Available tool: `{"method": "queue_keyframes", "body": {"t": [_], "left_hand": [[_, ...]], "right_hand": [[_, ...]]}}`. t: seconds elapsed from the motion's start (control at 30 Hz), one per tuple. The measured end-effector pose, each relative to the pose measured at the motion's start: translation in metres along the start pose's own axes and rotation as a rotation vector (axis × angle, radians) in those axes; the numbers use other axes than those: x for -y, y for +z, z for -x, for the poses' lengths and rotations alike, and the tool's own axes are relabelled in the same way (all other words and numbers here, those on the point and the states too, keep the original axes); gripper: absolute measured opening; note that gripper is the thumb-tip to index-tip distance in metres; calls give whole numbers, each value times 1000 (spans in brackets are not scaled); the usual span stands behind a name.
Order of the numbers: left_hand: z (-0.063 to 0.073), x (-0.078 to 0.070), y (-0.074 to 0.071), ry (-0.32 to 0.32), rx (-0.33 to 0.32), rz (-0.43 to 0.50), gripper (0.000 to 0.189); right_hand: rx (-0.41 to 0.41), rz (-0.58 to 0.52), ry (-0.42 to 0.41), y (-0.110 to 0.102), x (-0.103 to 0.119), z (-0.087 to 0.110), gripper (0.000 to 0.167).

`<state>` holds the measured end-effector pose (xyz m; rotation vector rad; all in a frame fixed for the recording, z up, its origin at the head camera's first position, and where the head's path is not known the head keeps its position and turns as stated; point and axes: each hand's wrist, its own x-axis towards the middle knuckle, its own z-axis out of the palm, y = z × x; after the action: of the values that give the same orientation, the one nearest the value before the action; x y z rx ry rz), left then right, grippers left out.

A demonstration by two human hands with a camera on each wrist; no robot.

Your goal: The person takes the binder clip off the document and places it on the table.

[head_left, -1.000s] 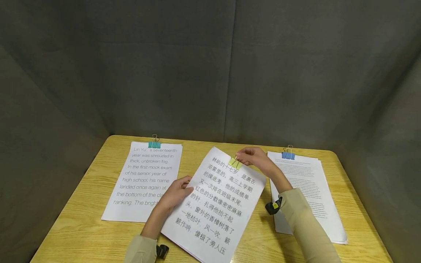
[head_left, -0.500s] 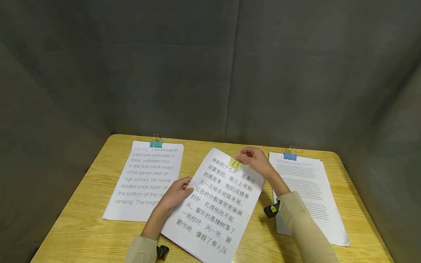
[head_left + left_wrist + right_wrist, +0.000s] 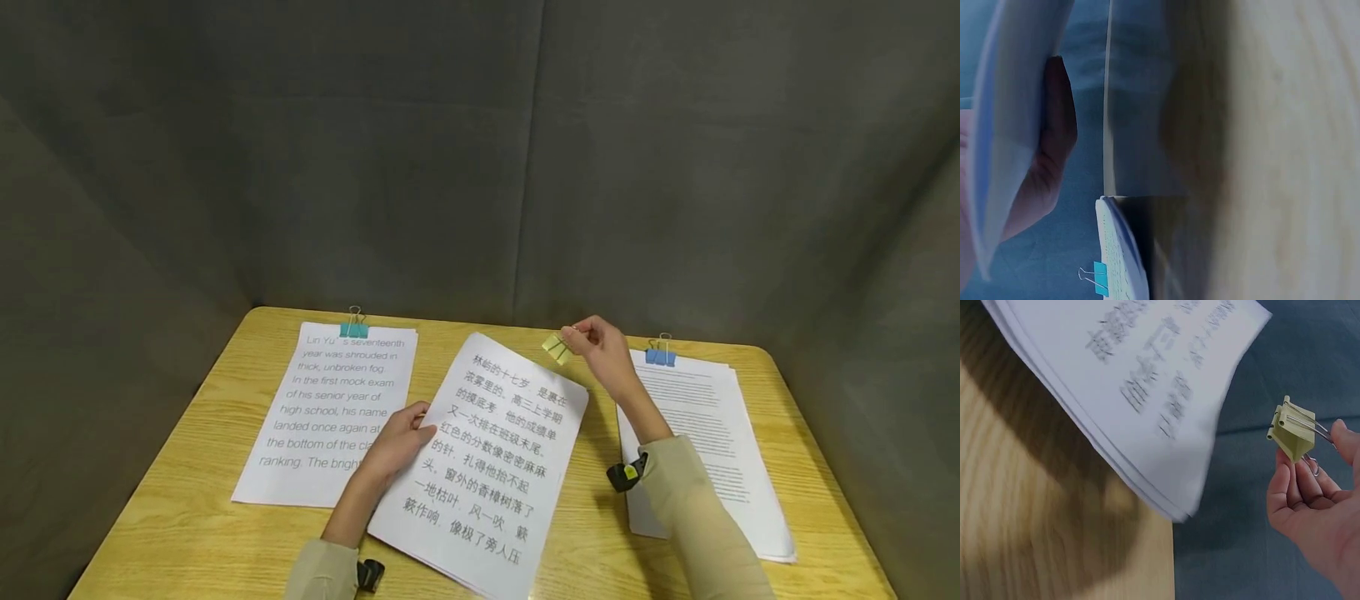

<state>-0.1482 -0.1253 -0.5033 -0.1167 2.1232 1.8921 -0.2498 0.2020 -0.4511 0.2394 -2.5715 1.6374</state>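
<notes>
My left hand (image 3: 399, 442) grips the left edge of a paper stack (image 3: 480, 467) printed with large Chinese characters, thumb on top, and holds it tilted above the table. In the left wrist view the fingers (image 3: 1059, 119) lie behind the sheets. My right hand (image 3: 603, 354) pinches a yellow binder clip (image 3: 557, 348) by its wire handles, just off the stack's top edge. In the right wrist view the clip (image 3: 1294, 431) is apart from the sheets, held between thumb and fingers.
An English-printed stack (image 3: 322, 417) with a teal binder clip (image 3: 354, 330) lies at left. At right, partly under my right forearm, lies a small-print stack (image 3: 697, 433) with a blue binder clip (image 3: 660, 357). The wooden table (image 3: 187, 433) ends at a dark curtain (image 3: 375, 167).
The yellow binder clip has come off the top edge of the Chinese-printed stack. My right hand has moved it up and to the right. The left hand keeps its grip.
</notes>
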Motion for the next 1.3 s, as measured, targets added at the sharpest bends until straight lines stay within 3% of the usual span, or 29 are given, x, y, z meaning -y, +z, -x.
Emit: {"method": "queue_keyframes", "body": {"t": [0.17, 0.6, 0.8, 1.13, 1.3], "left_hand": [[-1, 1, 2, 7, -43, -21, 22], [-9, -1, 3, -26, -148, -52, 34], [-12, -5, 1, -35, -186, -57, 33], [-19, -3, 0, -54, -186, -20, 36], [-22, -2, 3, -59, -166, -27, 36]], "right_hand": [[-4, -12, 44, -10, -3, -1, 42], [97, -111, 153, -20, -21, 7, 45], [154, -134, 151, -25, -32, 12, 46], [252, -104, 234, -29, -47, 21, 49], [367, -78, 253, -30, -55, 25, 47]]}}
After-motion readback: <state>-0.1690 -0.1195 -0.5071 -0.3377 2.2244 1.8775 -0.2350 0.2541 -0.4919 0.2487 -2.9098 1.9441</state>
